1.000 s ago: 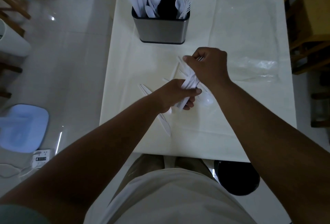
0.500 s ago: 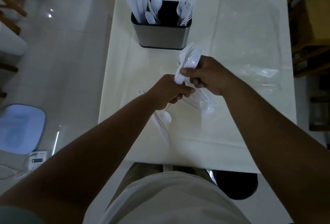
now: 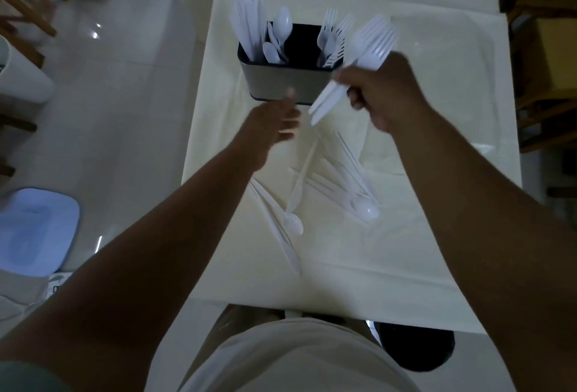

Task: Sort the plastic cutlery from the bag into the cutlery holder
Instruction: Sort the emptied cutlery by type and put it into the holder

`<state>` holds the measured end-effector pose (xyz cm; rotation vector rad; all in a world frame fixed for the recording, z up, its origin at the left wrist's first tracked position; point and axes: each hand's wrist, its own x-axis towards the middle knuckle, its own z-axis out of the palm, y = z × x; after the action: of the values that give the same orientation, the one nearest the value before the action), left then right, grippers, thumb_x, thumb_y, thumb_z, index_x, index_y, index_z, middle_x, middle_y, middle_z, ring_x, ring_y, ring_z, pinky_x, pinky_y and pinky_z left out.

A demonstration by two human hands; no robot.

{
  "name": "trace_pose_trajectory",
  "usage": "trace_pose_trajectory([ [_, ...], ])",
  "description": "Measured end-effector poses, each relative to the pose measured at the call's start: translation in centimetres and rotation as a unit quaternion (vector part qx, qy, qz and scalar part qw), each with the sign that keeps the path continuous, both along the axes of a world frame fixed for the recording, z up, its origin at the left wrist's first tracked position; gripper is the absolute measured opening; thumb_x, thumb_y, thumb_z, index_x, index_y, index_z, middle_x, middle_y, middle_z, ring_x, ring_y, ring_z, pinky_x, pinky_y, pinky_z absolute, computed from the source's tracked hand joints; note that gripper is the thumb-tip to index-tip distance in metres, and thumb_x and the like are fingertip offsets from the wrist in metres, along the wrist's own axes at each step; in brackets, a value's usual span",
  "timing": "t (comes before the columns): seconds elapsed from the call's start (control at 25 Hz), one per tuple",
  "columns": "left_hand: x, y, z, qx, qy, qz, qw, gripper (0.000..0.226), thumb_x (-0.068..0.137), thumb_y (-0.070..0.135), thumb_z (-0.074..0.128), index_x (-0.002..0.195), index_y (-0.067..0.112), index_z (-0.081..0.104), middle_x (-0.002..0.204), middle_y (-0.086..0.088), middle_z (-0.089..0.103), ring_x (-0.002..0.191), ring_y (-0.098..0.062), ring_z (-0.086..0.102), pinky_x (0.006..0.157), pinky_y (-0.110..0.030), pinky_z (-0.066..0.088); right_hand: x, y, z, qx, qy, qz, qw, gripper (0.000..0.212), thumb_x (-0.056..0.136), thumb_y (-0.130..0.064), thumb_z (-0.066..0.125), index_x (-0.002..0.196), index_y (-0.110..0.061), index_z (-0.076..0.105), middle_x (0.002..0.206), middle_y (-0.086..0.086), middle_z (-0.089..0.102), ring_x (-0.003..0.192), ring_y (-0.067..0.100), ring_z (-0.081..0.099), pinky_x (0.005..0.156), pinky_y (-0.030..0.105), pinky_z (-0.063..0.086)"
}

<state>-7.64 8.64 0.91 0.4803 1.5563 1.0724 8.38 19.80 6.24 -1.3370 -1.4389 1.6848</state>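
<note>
The right hand (image 3: 384, 95) is gripping bunched forks (image 3: 371, 46) beside the holder (image 3: 281, 83); left hand (image 3: 274, 123) is hovering empty. Splayed handles risk catching the rim.

The cutlery holder (image 3: 288, 79) stands at upper centre on the table (image 3: 406, 260), loose spoons (image 3: 365, 209) lying lower, near frame centre.
</note>
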Motion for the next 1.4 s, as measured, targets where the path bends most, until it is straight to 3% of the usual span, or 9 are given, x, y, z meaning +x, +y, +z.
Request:
trace_pose_trajectory([
  [0.08, -3.4, 0.9, -0.3, -0.019, 0.03, 0.14, 0.99, 0.043, 0.084, 0.058, 0.061, 0.097, 0.017, 0.063, 0.104, -0.005, 0.065, 0.098, -0.022, 0.061, 0.099, -0.045, 0.048, -0.8, 2.8, 2.0, 0.071, 0.031, -0.032, 0.996, 0.017, 0.074, -0.008, 0.079, 0.071, -0.006, 0.062, 0.053, 0.0, 0.062, 0.039, 0.013, 0.05, 0.041, 0.022, 0.038],
  [0.16, -6.2, 2.0, -0.4, -0.014, 0.02, 0.202, 0.979, 0.034, 0.086, 0.055, 0.064, 0.094, 0.022, 0.061, 0.111, 0.0, 0.063, 0.103, -0.015, 0.058, 0.104, -0.04, 0.046, -2.1, 5.0, 3.3, 0.147, 0.014, -0.039, 0.988, 0.021, 0.07, -0.018, 0.081, 0.074, -0.006, 0.063, 0.056, -0.001, 0.063, 0.041, 0.013, 0.053, 0.043, 0.024, 0.041],
  [0.32, -8.3, 4.7, -0.7, 0.041, -0.019, 0.154, 0.987, 0.041, 0.085, 0.038, 0.07, 0.116, 0.012, 0.066, 0.121, -0.007, 0.068, 0.113, -0.017, 0.061, 0.106, -0.037, 0.046, -4.4, 6.6, 2.3, 0.246, -0.147, 0.011, 0.958, 0.04, 0.061, -0.036, 0.082, 0.082, -0.006, 0.065, 0.078, 0.01, 0.07, 0.06, 0.016, 0.067, 0.052, 0.033, 0.053],
  [0.56, -8.2, 4.9, -0.9, 0.068, 0.002, 0.139, 0.988, 0.009, 0.092, 0.019, 0.066, 0.097, 0.013, 0.07, 0.101, -0.005, 0.074, 0.098, -0.017, 0.069, 0.101, -0.035, 0.05, -4.7, 5.5, 1.0, 0.334, -0.346, 0.081, 0.873, 0.049, 0.07, -0.048, 0.078, 0.097, -0.01, 0.066, 0.092, 0.001, 0.059, 0.092, 0.017, 0.058, 0.069, 0.029, 0.041],
  [0.72, -8.4, 4.8, -0.8, 0.071, -0.008, 0.128, 0.989, 0.013, 0.093, 0.018, 0.065, 0.104, 0.012, 0.069, 0.106, -0.005, 0.073, 0.101, -0.016, 0.069, 0.101, -0.032, 0.05, -4.3, 4.7, -0.2, 0.363, -0.384, 0.135, 0.839, 0.075, 0.063, -0.058, 0.082, 0.121, -0.013, 0.061, 0.118, 0.008, 0.058, 0.116, 0.031, 0.047, 0.092, 0.037, 0.043],
  [0.92, -8.3, 4.6, -0.8, 0.086, -0.005, 0.116, 0.989, 0.012, 0.095, 0.018, 0.061, 0.103, 0.013, 0.069, 0.103, -0.003, 0.074, 0.1, -0.014, 0.069, 0.097, -0.029, 0.052, -3.0, 4.5, -1.0, 0.418, -0.301, 0.107, 0.85, 0.098, 0.059, -0.054, 0.084, 0.141, -0.019, 0.044, 0.135, 0.005, 0.05, 0.126, 0.026, 0.042, 0.097, 0.031, 0.04],
  [1.04, -8.3, 4.6, -0.8, 0.092, -0.007, 0.118, 0.989, 0.013, 0.095, 0.017, 0.062, 0.103, 0.011, 0.069, 0.102, -0.004, 0.073, 0.096, -0.014, 0.068, 0.096, -0.029, 0.052, -3.2, 3.9, -1.2, 0.526, -0.337, 0.149, 0.767, 0.093, 0.076, -0.049, 0.073, 0.152, -0.015, 0.031, 0.152, 0.009, 0.04, 0.144, 0.03, 0.029, 0.11, 0.041, 0.033],
  [1.16, -8.4, 4.6, -0.8, 0.09, -0.01, 0.115, 0.989, 0.012, 0.095, 0.017, 0.062, 0.103, 0.01, 0.069, 0.098, -0.002, 0.073, 0.093, -0.012, 0.069, 0.087, -0.024, 0.054, -4.3, 3.4, -2.4, 0.577, -0.41, 0.222, 0.671, 0.075, 0.097, -0.046, 0.048, 0.155, -0.008, 0.022, 0.162, 0.015, 0.023, 0.151, 0.035, 0.013, 0.119, 0.049, 0.02],
  [1.4, -8.7, 4.6, -1.3, 0.085, 0.016, 0.101, 0.991, 0.013, 0.093, 0.023, 0.064, 0.098, 0.013, 0.07, 0.104, -0.007, 0.072, 0.099, -0.019, 0.067, 0.099, -0.035, 0.051, -4.6, 3.7, -2.9, 0.542, -0.453, 0.259, 0.659, 0.078, 0.098, -0.047, 0.041, 0.155, 0.0, 0.014, 0.163, 0.018, 0.013, 0.152, 0.036, 0.007, 0.123, 0.051, 0.011],
])
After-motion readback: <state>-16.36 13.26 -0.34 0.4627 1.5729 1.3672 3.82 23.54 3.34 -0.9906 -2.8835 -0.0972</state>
